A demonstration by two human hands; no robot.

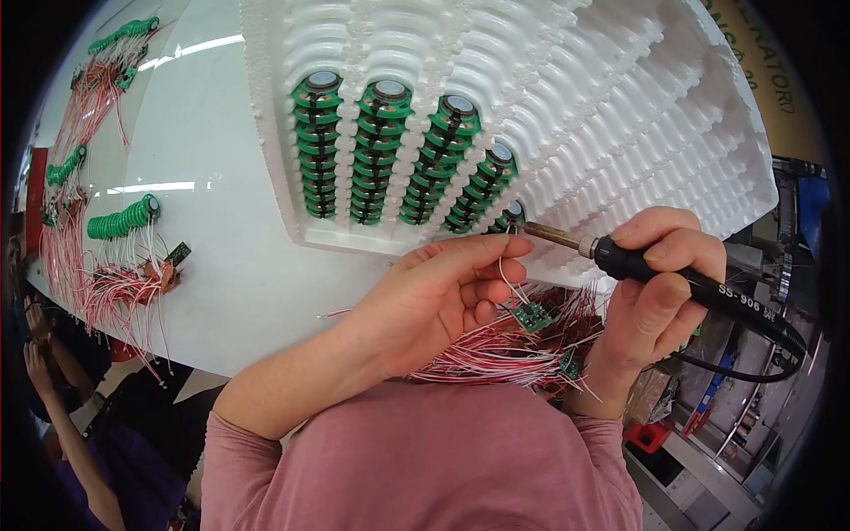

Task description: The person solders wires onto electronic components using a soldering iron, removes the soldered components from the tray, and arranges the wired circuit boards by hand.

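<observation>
My left hand [425,288] pinches a thin white wire [502,268] between thumb and forefinger. That wire runs down to a small green circuit board [532,316] below my fingers. In my right hand [660,292] is a soldering iron [562,237] with a black handle, its tip pointing left. The tip reaches a round green-rimmed part [512,212] in the nearest slot of a white foam tray [611,133]; whether they touch I cannot tell. Farther left, several slots hold stacked round green parts [374,159] with grey faces.
Red and white wires [478,361] with circuit boards lie between my arms. More wired green stacks [122,219] rest on the white table [230,274] at left. A person's arm [80,442] shows lower left. The iron's black cord [770,376] loops at right, by a cluttered shelf.
</observation>
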